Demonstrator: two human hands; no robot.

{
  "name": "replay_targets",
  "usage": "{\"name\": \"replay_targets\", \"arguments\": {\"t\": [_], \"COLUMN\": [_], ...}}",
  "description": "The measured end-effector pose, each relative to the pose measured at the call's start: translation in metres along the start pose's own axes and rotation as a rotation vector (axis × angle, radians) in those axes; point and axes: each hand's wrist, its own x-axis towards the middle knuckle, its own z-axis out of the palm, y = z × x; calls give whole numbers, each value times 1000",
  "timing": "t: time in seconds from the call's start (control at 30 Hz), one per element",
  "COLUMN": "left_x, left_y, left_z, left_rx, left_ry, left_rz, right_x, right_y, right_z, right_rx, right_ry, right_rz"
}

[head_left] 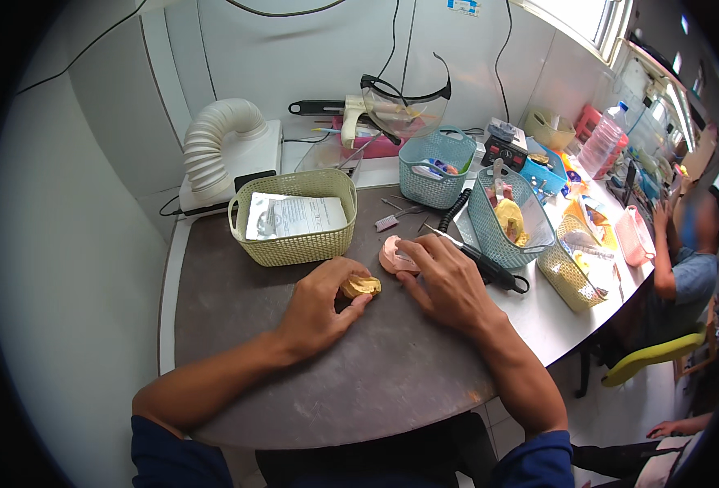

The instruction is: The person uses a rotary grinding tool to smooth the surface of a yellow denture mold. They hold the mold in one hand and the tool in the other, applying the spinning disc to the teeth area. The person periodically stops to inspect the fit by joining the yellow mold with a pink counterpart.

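left hand (320, 299) clamped on yellow cast (363, 287), right hand (447, 281) at pink cast (390, 255) (cannot tell if gripped)

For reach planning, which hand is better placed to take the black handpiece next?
Probably the right hand: it lies beside the black handpiece, though touching the pink model; the left hand, farther off, holds the yellow model.

I can read no words: the print on the white sheet (315, 218) inside the green basket (294, 254) and the blue-and-white wall sticker (464, 7) beyond it is too small.
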Motion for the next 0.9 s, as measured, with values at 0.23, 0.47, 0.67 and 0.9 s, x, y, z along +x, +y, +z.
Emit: {"name": "replay_targets", "arguments": {"t": [0.23,0.47,0.67,0.9], "left_x": [-1,-1,-5,-3], "left_y": [0,-8,-12,-10], "left_z": [-5,6,13,5], "left_rx": [19,-478,-781,-856], "left_ry": [-90,-30,-52,-58], "left_rz": [-5,-141,-253,-338], "right_x": [-6,-4,-3,2], "right_y": [-5,3,-1,-7], "right_z": [-9,-8,-2,17], "right_rx": [150,150,320,703], "right_ry": [-205,-117,-118,28], "right_rz": [79,-82,115,301]}}
